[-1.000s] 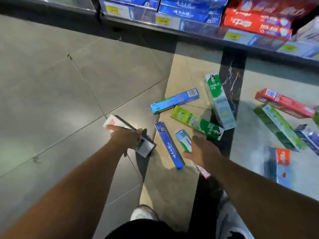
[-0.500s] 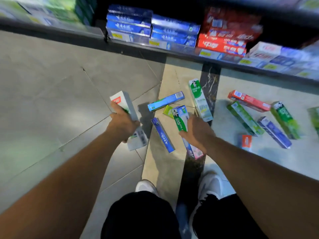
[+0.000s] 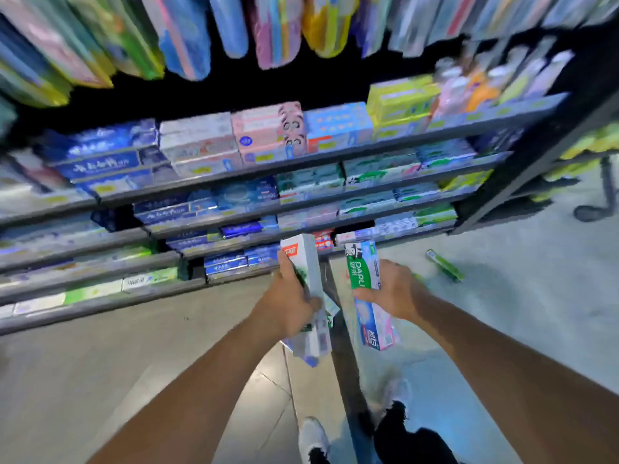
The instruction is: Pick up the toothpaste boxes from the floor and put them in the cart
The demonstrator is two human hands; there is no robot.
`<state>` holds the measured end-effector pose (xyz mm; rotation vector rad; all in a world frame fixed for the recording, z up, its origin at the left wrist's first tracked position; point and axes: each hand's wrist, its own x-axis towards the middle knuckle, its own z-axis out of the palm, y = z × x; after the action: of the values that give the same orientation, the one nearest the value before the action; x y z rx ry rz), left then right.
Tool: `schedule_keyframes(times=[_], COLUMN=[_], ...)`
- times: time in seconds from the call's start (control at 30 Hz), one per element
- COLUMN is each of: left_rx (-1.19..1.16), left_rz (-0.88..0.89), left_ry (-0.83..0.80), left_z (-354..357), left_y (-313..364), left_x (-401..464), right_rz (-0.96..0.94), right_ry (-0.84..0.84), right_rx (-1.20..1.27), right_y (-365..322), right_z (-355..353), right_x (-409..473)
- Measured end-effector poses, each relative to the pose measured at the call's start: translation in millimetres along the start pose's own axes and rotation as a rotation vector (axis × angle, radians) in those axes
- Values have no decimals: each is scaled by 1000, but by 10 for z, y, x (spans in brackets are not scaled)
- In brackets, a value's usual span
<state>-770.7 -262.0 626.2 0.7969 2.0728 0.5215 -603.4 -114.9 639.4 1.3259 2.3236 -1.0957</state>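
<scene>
My left hand (image 3: 289, 304) grips a white and grey toothpaste box (image 3: 306, 262), held upright in front of me. My right hand (image 3: 392, 291) grips two boxes together: a green Darlie box (image 3: 363, 266) and a blue and pink box (image 3: 373, 324) under it. Both hands are raised well above the floor. A green box (image 3: 445, 264) still lies on the floor to the right, near the shelf's base. No cart body shows; only a dark wheel (image 3: 591, 212) and post stand at the far right.
Store shelves (image 3: 301, 162) stacked with toothpaste boxes fill the view ahead, with hanging packets above. A dark shelf end post (image 3: 536, 162) stands at the right. My shoes (image 3: 313, 437) are on the tiled floor below.
I have risen from the floor with boxes in both hands. The view swung up from the floor to the shelves, and most scattered boxes dropped out of sight.
</scene>
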Motion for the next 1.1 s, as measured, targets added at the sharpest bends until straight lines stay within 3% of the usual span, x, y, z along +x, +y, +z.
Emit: schedule_keyframes(times=[0.23,0.5,0.63,0.87,1.1], left_rx=[199,290,370,431,510], left_rz=[316,557,628,620,719], left_ry=[-184,-391,-397,-511,-454], left_z=[408,2057,2898,3758,4296], left_y=[1980,4321,5246,6477,7871], left_x=[-105,-144,-25,271,1010], right_rz=[158,342,402,503,595], right_ry=[301,473,555,607,661], right_rx=[225,397,391,442,543], right_y=[931,2876,3727,4950,5814], right_z=[-1427,-2819,-3491,-4391,-5399], right_x=[-1032,-2008,-2339,-2187,-1648])
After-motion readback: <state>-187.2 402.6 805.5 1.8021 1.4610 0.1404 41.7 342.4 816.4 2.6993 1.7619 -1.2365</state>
